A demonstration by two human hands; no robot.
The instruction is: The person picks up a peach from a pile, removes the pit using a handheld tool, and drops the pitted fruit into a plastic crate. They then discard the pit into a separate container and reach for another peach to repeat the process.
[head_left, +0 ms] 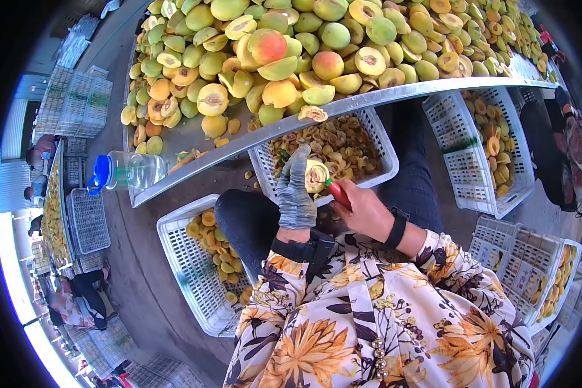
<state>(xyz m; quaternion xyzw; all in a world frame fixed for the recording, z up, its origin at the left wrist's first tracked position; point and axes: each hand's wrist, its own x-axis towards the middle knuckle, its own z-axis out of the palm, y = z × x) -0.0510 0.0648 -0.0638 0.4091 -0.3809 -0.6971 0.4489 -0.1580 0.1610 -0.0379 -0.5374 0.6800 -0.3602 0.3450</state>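
Note:
My left hand (294, 194), in a grey knit glove, holds a halved fruit (316, 176) with its cut face showing. My bare right hand (366, 213) is wrapped round the red handle of a small tool (338, 193), whose green-collared end touches the fruit's cut side. Both hands are above my lap, near a white crate (389, 152) of pits and scraps under the table edge. Yellow, green and reddish fruits (268, 46), whole and halved, are heaped on the metal table (239, 143). One cut piece (312, 114) rests on the table's rim.
A clear bottle with a blue cap (136, 170) lies at the table's left corner. Crates of fruit halves stand at left (174, 258) and right (462, 168), with stacked crates (504, 255) further right. Other people (77, 301) are by another fruit table at far left and at far right.

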